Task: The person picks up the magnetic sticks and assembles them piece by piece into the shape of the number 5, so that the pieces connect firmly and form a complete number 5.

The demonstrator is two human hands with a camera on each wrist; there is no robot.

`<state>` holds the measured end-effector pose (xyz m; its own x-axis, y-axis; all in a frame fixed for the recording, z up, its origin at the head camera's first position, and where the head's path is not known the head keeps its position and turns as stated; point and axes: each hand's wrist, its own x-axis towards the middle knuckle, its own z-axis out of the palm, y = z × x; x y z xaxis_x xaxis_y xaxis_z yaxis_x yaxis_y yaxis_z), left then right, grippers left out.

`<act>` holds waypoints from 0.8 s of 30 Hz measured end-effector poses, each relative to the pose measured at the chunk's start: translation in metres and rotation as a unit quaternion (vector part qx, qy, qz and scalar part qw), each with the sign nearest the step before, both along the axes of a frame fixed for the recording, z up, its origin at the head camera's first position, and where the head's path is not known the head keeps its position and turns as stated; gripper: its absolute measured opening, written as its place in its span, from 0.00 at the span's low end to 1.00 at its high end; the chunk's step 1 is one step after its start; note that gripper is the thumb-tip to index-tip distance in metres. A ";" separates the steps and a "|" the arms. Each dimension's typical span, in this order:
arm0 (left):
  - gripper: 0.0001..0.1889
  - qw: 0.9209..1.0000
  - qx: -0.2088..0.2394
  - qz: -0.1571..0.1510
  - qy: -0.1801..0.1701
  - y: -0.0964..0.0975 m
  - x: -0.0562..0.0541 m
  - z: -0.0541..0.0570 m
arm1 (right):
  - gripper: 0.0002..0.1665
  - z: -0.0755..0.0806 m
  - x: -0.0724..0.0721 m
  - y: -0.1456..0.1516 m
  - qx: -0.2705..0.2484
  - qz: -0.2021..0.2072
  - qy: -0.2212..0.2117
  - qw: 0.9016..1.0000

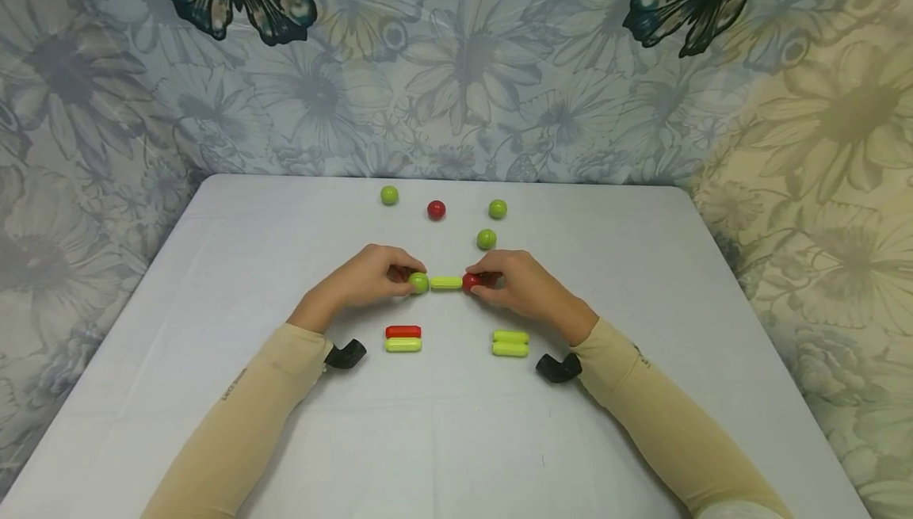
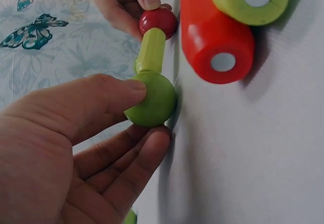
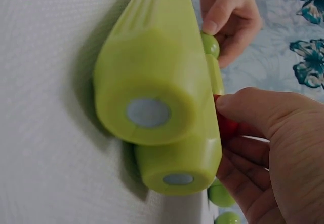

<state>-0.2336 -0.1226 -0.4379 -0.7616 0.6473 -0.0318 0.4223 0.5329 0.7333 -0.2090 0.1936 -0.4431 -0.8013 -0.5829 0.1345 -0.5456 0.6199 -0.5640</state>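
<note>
Thumb and fingers of my left hand (image 1: 367, 275) pinch a green ball (image 1: 419, 283) near the middle of the table. Opposite it, my right hand (image 1: 524, 283) pinches a red ball (image 1: 471, 281) the same way. Between the balls lies a short yellow-green rod (image 1: 446, 284), in line with both. In the left wrist view the rod (image 2: 152, 50) meets the green ball (image 2: 152, 100) at one end and the red ball (image 2: 158, 22) at the other. Rods in front partly cover the held red ball (image 3: 226, 122) in the right wrist view.
Nearer the body, a red rod (image 1: 403, 332) lies against a yellow-green rod (image 1: 403, 345). Two more yellow-green rods (image 1: 510, 350) lie together at right. Beyond the hands are a red ball (image 1: 436, 210) and three green balls (image 1: 487, 238) on the white table (image 1: 456, 440).
</note>
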 end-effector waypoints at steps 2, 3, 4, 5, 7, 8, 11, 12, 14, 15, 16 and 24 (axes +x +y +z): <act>0.15 1.000 0.002 0.000 0.002 0.001 0.000 -0.001 | 0.17 0.000 0.000 0.000 0.001 -0.001 0.002 1.000; 0.15 1.000 0.002 0.001 0.001 0.002 0.000 -0.001 | 0.17 0.001 0.000 0.000 0.001 -0.001 0.003 1.000; 0.15 1.000 0.003 0.001 0.002 0.002 0.000 -0.002 | 0.17 0.001 0.000 0.000 0.000 -0.001 0.003 1.000; 0.15 1.000 0.004 0.001 0.001 0.002 0.000 -0.002 | 0.17 0.001 0.000 0.000 0.000 0.000 0.003 1.000; 0.15 1.000 0.006 0.002 0.000 0.002 0.000 -0.003 | 0.17 0.001 0.000 0.000 -0.002 -0.001 0.001 1.000; 0.15 1.000 0.007 0.002 -0.002 0.001 0.000 -0.003 | 0.17 0.001 0.000 0.000 -0.002 -0.001 0.000 1.000; 0.16 1.000 0.013 0.004 -0.011 -0.001 -0.001 -0.004 | 0.18 0.000 0.000 0.000 -0.003 -0.001 -0.005 1.000; 0.16 1.000 0.015 0.005 -0.016 -0.002 -0.002 -0.005 | 0.18 0.000 0.000 0.000 -0.002 -0.001 -0.007 1.000; 0.15 0.999 0.020 0.006 -0.025 -0.004 -0.002 -0.006 | 0.18 0.000 0.000 0.000 -0.002 -0.002 -0.008 1.000; 0.15 0.999 0.023 0.006 -0.028 -0.005 -0.003 -0.007 | 0.18 0.001 0.000 0.000 -0.001 -0.001 -0.008 1.000; 0.15 0.999 0.027 0.005 -0.033 -0.005 -0.004 -0.008 | 0.18 0.001 0.000 0.000 0.000 -0.002 -0.009 1.000; 0.15 0.997 0.057 0.005 -0.048 -0.004 -0.008 -0.016 | 0.19 0.001 -0.001 0.003 0.002 -0.008 -0.013 1.000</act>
